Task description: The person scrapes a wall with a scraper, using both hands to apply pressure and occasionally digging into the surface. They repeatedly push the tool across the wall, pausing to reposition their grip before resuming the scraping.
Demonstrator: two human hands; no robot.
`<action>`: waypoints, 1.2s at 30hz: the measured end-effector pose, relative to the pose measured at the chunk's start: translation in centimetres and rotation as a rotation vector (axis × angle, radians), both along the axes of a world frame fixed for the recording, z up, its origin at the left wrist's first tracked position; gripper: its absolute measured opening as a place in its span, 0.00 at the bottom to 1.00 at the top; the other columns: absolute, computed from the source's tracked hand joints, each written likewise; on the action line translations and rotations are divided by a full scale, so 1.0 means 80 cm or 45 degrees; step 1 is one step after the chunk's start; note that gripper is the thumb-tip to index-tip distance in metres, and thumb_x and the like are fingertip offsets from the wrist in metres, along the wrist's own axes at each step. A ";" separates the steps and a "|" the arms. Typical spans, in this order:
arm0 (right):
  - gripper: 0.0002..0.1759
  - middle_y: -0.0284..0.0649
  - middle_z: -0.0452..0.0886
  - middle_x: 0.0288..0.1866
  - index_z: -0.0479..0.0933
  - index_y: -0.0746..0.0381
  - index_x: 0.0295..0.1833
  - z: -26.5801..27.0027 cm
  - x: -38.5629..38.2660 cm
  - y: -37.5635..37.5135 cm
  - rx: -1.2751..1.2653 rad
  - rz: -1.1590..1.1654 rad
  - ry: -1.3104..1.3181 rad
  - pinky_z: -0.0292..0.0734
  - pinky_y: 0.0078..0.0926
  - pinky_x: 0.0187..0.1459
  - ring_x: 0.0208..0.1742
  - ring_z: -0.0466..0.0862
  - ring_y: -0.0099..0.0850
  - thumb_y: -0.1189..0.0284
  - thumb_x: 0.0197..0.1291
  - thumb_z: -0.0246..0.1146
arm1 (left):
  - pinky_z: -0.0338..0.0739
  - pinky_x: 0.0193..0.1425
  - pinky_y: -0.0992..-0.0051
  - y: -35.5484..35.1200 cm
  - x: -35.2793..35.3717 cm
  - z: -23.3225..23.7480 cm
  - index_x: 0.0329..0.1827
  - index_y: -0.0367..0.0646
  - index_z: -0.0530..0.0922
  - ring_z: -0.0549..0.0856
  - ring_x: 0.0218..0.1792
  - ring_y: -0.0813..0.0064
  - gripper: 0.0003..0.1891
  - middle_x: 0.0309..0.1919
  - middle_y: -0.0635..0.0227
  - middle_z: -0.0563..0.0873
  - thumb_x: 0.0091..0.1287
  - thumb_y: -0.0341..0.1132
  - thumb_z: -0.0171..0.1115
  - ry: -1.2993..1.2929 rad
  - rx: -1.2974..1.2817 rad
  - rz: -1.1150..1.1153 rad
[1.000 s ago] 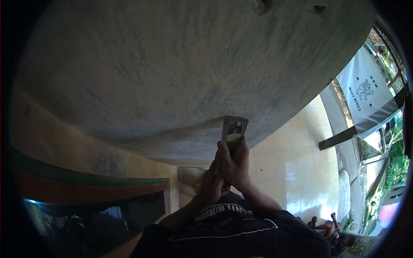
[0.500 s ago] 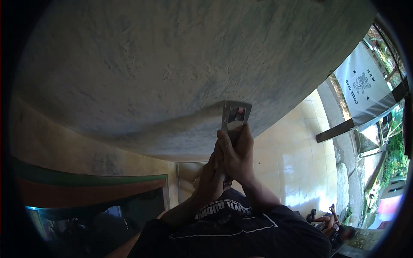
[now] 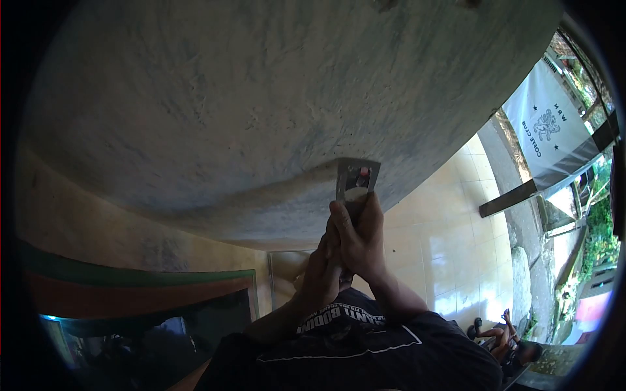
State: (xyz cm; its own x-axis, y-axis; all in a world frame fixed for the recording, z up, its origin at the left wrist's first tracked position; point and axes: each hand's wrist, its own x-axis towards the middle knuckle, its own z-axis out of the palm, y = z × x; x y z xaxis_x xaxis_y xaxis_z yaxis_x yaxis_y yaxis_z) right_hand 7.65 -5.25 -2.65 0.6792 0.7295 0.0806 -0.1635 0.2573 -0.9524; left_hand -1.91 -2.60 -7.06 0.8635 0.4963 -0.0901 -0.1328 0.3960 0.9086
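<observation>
A flat metal trowel or scraper (image 3: 358, 171) points up and away from my chest, its front edge at the rough grey-brown plastered surface (image 3: 261, 98). My right hand (image 3: 362, 234) is wrapped round its handle end, with the thumb lying along it. Against it, lower and to the left, my left hand (image 3: 319, 270) is closed round the lower part of the same tool. The handle is mostly hidden by the fingers. A shadow runs leftward over the surface from the blade.
Pale floor tiles (image 3: 450, 247) lie right of my hands. A dark glass pane with a green and red border (image 3: 143, 280) is at lower left. A hanging banner (image 3: 544, 120) and a wooden beam (image 3: 508, 199) are at right. Another person (image 3: 505, 342) sits at lower right.
The blade sits very slightly lower in the view, with both hands still closed round the tool. The banner and beam have shifted marginally with the view.
</observation>
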 end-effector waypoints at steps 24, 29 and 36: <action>0.08 0.36 0.70 0.20 0.59 0.65 0.44 -0.012 0.003 -0.001 0.005 -0.056 -0.165 0.68 0.17 0.14 0.14 0.70 0.19 0.78 0.66 0.53 | 0.58 0.16 0.86 -0.005 -0.001 0.002 0.56 0.42 0.60 0.66 0.17 0.87 0.16 0.21 0.74 0.68 0.76 0.45 0.39 0.034 -0.243 -0.083; 0.09 0.35 0.70 0.19 0.60 0.65 0.43 0.010 0.001 -0.001 -0.024 -0.108 -0.196 0.68 0.17 0.14 0.14 0.70 0.19 0.77 0.66 0.54 | 0.58 0.16 0.87 -0.008 0.005 0.008 0.57 0.42 0.60 0.66 0.17 0.88 0.16 0.21 0.74 0.68 0.76 0.44 0.39 0.055 -0.238 -0.040; 0.09 0.35 0.72 0.21 0.61 0.66 0.42 0.002 0.005 -0.004 -0.048 -0.052 -0.084 0.68 0.18 0.16 0.17 0.72 0.19 0.76 0.65 0.55 | 0.57 0.16 0.87 -0.005 0.004 0.000 0.58 0.42 0.59 0.66 0.17 0.88 0.17 0.21 0.74 0.68 0.76 0.44 0.40 0.059 -0.233 -0.069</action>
